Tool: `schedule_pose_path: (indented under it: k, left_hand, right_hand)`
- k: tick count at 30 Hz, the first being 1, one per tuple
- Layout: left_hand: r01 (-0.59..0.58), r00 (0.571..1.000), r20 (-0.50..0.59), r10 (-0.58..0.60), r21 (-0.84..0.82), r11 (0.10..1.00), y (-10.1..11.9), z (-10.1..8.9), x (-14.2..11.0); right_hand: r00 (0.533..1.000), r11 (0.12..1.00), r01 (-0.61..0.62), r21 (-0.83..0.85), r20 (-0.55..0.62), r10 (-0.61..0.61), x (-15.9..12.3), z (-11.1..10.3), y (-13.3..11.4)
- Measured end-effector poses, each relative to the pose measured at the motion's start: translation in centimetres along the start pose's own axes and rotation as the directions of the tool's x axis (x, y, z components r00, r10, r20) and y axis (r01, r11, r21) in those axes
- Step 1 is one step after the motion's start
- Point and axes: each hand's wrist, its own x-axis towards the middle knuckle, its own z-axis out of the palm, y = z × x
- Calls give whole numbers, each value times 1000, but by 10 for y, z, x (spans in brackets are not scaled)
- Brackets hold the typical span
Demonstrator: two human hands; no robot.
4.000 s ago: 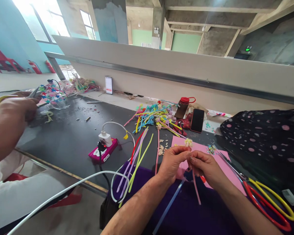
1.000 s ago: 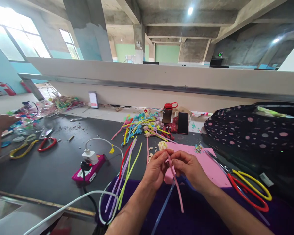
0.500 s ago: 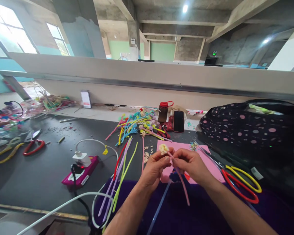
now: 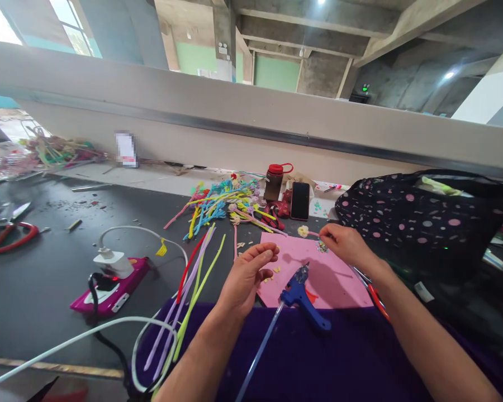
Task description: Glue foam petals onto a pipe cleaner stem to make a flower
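Observation:
My right hand (image 4: 349,245) pinches a pink pipe-cleaner stem (image 4: 313,234) topped with a cream flower (image 4: 303,230), held over the back edge of a pink sheet (image 4: 339,268). My left hand (image 4: 249,276) is over the sheet's left edge, thumb and forefinger pressed together; what they hold, if anything, is too small to name. Small yellow pieces (image 4: 276,270) are close to its fingertips. Between my hands a blue glue gun (image 4: 298,290) lies on the sheet, nozzle pointing away, with a clear glue stick (image 4: 260,349) protruding from its rear.
Loose pipe cleaners (image 4: 197,290) lie left of my left hand, near a magenta power strip (image 4: 126,287) with a white cable. Behind are a heap of coloured stems (image 4: 218,204), a bottle (image 4: 273,183) and a phone (image 4: 300,201). Scissors (image 4: 379,304) and a dotted bag (image 4: 402,218) are on the right.
My hands have come apart. The right one has carried the flower and its stem away to the right, while the left has moved leftward; the glue gun is now uncovered. The view has shifted.

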Motion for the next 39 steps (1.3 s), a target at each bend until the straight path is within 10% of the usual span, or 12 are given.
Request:
schedule_pose_path:
  k: [23, 39]
  left_hand:
    - [9, 999, 45, -13, 70, 997, -6, 6, -2]
    - [-41, 992, -123, 36, -46, 998, 11, -7, 3]
  right_hand:
    - [992, 989, 124, -85, 10, -123, 23, 32, 16]
    - [987, 955, 150, -254, 98, -129, 49, 44, 8]
